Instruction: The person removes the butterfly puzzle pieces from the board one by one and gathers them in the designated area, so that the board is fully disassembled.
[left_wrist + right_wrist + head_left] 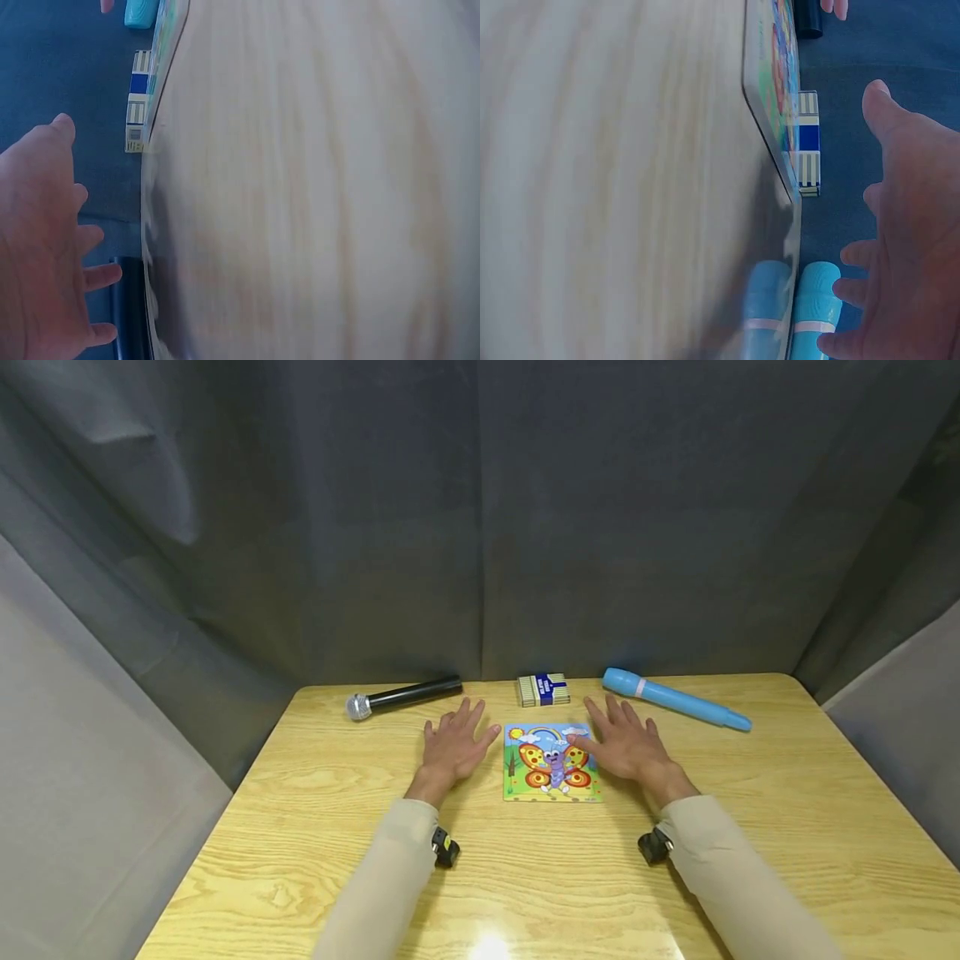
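A square butterfly picture board (553, 768) lies flat on the wooden table. My left hand (452, 747) hovers to its left, fingers spread and holding nothing. Over the board's right edge my right hand (626, 743) is held with fingers spread, also holding nothing; its thumb covers a bit of the picture. In the right wrist view the hand (919, 225) stands off the tabletop, apart from the board (769, 82). The left wrist view likewise has the left hand (41, 240) raised above the table.
Along the table's back edge lie a black microphone (405, 695) with a silver head, a small striped box with a blue band (543, 690), and a blue flared tube (675, 700). A dark curtain (480, 527) hangs behind the wooden table (300, 860).
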A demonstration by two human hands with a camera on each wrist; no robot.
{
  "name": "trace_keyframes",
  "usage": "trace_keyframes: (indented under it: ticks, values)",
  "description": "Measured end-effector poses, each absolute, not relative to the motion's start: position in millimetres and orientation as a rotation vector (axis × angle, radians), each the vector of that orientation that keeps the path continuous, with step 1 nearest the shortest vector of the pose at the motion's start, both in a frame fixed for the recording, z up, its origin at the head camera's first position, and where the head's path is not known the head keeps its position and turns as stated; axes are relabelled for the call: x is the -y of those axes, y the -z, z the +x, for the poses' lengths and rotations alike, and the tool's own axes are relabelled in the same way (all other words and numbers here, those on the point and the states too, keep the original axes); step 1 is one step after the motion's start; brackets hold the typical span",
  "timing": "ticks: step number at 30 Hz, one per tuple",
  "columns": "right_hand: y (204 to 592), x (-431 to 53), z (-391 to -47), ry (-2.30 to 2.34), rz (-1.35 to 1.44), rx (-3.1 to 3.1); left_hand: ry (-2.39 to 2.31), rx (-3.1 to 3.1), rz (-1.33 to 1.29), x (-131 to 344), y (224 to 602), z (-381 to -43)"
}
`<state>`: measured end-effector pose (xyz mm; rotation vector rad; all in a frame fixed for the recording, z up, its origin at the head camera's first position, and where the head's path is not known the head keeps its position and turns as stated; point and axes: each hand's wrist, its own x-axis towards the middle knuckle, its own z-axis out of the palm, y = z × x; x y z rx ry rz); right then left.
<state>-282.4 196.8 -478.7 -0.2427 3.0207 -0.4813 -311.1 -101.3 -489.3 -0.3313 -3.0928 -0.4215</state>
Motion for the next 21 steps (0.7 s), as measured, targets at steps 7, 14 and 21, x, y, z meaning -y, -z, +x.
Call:
trace_keyframes:
  ticks: [7, 14, 21]
  values:
    - [485, -187, -279, 0.457, -0.259, -3.009, 0.468, 3.112, -0.388, 94, 491, -309]
    - [486, -176, -276, 0.439, -0.296, -2.99, 0.482, 3.159, -0.48, 88, 492, -305]
    - [487, -165, -273, 0.404, -0.374, -3.015, 0.428, 3.173, -0.54, 80, 494, -305]
